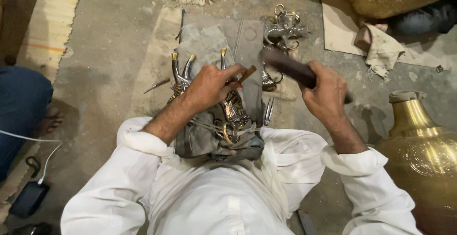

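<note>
Head view, concrete floor [109, 73], woven mats [52, 21], brass vases [423, 154]

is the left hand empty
No, the left hand pinches a thin brown chisel-like rod against the ornate silver metal handle piece lying on the grey cloth.

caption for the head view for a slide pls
Left hand sets a thin wooden-handled tool on an ornate metal piece over grey cloth; right hand holds a dark mallet.
</note>
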`<state>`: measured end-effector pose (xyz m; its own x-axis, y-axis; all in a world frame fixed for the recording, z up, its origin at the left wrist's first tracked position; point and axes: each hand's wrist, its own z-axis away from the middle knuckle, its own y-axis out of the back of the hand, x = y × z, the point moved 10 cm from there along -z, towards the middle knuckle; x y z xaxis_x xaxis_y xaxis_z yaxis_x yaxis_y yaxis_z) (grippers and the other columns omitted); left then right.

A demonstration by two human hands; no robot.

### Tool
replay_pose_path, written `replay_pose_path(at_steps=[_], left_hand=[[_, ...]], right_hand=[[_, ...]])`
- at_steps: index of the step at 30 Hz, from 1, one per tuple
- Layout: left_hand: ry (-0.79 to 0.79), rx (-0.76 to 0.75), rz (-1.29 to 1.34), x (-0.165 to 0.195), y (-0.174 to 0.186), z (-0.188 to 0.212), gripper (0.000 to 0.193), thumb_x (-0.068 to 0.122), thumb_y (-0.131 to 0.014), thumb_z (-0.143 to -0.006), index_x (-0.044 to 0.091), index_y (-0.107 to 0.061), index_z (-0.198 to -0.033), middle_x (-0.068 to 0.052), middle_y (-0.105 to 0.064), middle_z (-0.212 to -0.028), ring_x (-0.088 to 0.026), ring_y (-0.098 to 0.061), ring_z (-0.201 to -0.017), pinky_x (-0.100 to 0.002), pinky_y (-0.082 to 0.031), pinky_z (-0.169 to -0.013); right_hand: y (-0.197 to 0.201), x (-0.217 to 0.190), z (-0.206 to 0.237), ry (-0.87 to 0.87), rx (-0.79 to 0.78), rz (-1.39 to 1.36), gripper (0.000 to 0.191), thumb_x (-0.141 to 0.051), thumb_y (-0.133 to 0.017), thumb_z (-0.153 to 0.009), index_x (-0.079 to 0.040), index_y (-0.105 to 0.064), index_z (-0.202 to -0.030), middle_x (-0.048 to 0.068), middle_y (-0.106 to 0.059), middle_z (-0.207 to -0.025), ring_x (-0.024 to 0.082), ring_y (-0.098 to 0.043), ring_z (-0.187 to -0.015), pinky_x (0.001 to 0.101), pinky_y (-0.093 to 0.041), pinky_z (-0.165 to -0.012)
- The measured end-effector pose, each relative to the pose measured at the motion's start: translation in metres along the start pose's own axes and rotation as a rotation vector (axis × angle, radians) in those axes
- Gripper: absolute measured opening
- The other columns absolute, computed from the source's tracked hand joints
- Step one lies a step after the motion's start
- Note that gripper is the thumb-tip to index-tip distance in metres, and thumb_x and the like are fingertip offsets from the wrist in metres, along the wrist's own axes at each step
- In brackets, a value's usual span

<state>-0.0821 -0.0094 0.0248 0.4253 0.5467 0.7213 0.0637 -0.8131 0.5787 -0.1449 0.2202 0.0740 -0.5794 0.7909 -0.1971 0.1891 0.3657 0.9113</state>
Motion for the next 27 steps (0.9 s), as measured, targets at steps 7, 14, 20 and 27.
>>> replay_pose_path(at_steps=[7,14,20,27], left_hand=[[-0.011,-0.042,-0.018,-0.002,-0.006,-0.002,0.035,0.017,-0.08,-0.088,0.009,-0.065,-0.118,-0.013,-0.078,-0.085,-0.031,-0.076,-0.079,-0.041,-0.059,-0.067],[-0.019,-0.062,-0.032,-0.004,-0.009,-0.003,0.037,0.018,-0.081,-0.087,0.009,-0.065,-0.119,-0.011,-0.078,-0.085,-0.03,-0.077,-0.077,-0.041,-0.059,-0.068],[-0.04,-0.075,-0.056,-0.003,-0.007,-0.005,0.037,0.017,-0.081,-0.087,0.01,-0.065,-0.119,-0.011,-0.078,-0.085,-0.03,-0.076,-0.077,-0.041,-0.059,-0.068],[-0.084,-0.074,-0.008,0.002,-0.006,-0.004,0.035,0.02,-0.08,-0.09,0.009,-0.063,-0.118,-0.011,-0.079,-0.089,-0.03,-0.078,-0.081,-0.042,-0.059,-0.07]], right_hand=[[-0.004,0.013,0.01,-0.067,0.061,-0.101,0.021,-0.006,-0.077,-0.085,-0.007,-0.068,-0.103,0.013,-0.07,-0.088,0.03,-0.066,-0.082,0.0405,-0.05,-0.075],[-0.002,0.011,0.013,-0.13,0.044,-0.143,0.023,-0.009,-0.079,-0.087,-0.006,-0.068,-0.107,0.015,-0.07,-0.087,0.032,-0.068,-0.078,0.041,-0.052,-0.072],[-0.005,0.005,0.013,-0.052,0.033,-0.042,0.02,-0.005,-0.076,-0.088,-0.007,-0.069,-0.106,0.015,-0.071,-0.089,0.034,-0.07,-0.084,0.0435,-0.051,-0.074],[-0.009,0.001,0.018,0.04,0.005,0.16,0.022,-0.003,-0.078,-0.084,-0.01,-0.07,-0.104,0.014,-0.07,-0.088,0.036,-0.069,-0.088,0.0455,-0.051,-0.077]])
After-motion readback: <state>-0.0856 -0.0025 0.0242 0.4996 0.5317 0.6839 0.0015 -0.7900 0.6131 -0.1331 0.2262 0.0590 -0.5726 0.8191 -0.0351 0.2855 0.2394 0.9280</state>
